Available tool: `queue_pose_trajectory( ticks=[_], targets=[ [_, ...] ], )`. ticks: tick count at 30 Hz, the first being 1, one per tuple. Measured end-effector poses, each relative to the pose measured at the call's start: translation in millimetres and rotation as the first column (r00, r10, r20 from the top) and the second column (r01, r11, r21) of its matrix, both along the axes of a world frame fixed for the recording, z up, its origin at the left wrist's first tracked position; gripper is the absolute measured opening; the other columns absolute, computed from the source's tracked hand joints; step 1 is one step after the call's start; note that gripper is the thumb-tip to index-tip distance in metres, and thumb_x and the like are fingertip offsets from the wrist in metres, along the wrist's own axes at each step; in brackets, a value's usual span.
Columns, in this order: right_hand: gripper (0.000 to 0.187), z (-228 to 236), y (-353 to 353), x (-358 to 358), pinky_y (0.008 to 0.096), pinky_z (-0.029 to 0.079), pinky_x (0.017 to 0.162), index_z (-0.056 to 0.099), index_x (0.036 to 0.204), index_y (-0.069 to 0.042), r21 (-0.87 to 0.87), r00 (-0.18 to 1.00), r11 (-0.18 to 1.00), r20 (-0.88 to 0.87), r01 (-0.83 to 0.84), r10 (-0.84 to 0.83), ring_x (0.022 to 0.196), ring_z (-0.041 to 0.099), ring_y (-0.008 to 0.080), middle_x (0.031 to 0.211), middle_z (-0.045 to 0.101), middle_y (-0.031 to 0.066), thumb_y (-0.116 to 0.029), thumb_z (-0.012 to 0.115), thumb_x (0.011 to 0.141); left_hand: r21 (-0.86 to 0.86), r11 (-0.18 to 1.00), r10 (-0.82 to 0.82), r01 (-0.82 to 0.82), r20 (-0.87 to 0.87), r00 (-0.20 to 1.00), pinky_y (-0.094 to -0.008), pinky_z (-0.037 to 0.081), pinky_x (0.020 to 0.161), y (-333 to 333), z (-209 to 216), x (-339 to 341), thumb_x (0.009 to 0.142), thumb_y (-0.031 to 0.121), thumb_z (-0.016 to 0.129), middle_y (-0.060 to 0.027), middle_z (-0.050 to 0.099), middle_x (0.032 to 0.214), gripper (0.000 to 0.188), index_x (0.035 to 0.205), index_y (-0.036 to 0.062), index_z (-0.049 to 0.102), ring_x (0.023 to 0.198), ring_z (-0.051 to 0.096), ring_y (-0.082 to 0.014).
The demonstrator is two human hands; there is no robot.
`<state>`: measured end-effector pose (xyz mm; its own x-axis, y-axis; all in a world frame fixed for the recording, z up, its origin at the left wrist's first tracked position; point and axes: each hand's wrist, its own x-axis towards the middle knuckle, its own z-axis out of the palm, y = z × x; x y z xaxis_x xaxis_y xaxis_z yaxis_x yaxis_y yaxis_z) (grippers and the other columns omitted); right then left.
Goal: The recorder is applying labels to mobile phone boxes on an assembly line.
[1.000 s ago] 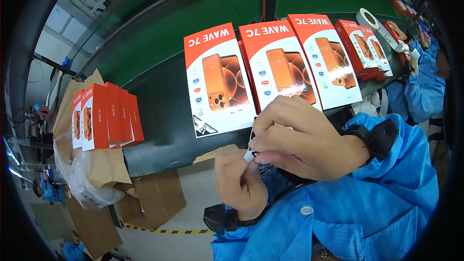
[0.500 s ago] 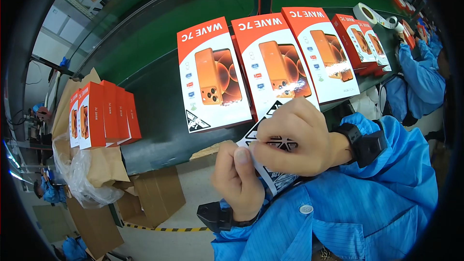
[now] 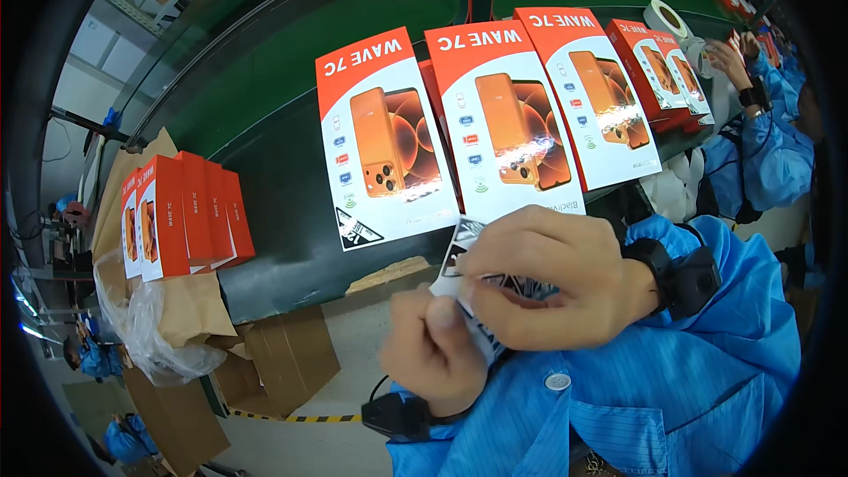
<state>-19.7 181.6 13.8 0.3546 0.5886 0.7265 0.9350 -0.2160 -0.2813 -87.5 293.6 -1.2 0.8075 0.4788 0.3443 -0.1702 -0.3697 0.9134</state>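
In front of my chest, my left hand [image 3: 433, 349] pinches a white sheet of black-and-white stickers [image 3: 449, 281] between thumb and curled fingers. My right hand [image 3: 561, 278] is closed over the same sheet, thumb and fingertips together at its edge; whether a single sticker is between them is hidden. Part of the sheet disappears behind the right hand. Just beyond lie three red-and-white phone boxes: a left box [image 3: 384, 141] with a black triangular sticker [image 3: 358, 230] on its near left corner, a middle box [image 3: 503, 124] and a right box [image 3: 587, 102].
More red boxes stand in a group [image 3: 185, 216] at the left and a stack [image 3: 658, 75] at the right. A label roll [image 3: 664, 18] sits behind that stack, near a co-worker's hand [image 3: 729, 64]. Below the dark table [image 3: 274, 238] are plastic wrap [image 3: 168, 344] and an open carton [image 3: 291, 362].
My right hand and the sheet have come slightly nearer to me, away from the middle box. A co-worker's hand has appeared by the rolls at the right.
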Motion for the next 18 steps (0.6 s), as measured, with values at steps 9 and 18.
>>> queue_pose_trajectory(
  ticks=[9, 18],
  targets=[
    [0.006, 27, -26, 45, 0.0233, 0.039, 0.058, 0.056, 0.078, -0.004, 0.109, 0.511, 0.986, -0.845, -0.129, 0.16, 0.068, 0.05, 0.0116, 0.075, 0.053, 0.0046, -0.007, 0.06, 0.074, 0.395, 0.851, -0.436, 0.346, 0.165, 0.885, -0.0254, 0.041, 0.053, 26, -38, 2, 0.07, 0.018, 0.059, -0.0114, 0.06, 0.09, 0.014, 0.071, 0.0063, 0.051, 0.065, 0.054, -0.0198],
    [0.005, 8, -9, 55, 0.0257, 0.04, 0.052, 0.05, 0.072, -0.001, -0.167, 0.522, 0.957, -0.853, -0.238, -0.018, 0.054, 0.049, 0.0131, 0.057, 0.049, 0.0057, -0.005, 0.055, 0.073, 0.666, 0.687, -0.463, 0.291, 0.093, 0.881, -0.0215, 0.038, 0.053, -16, -65, 20, 0.07, 0.013, 0.057, -0.0068, 0.056, 0.106, 0.011, 0.067, 0.0086, 0.048, 0.071, 0.054, -0.014]
  ],
)
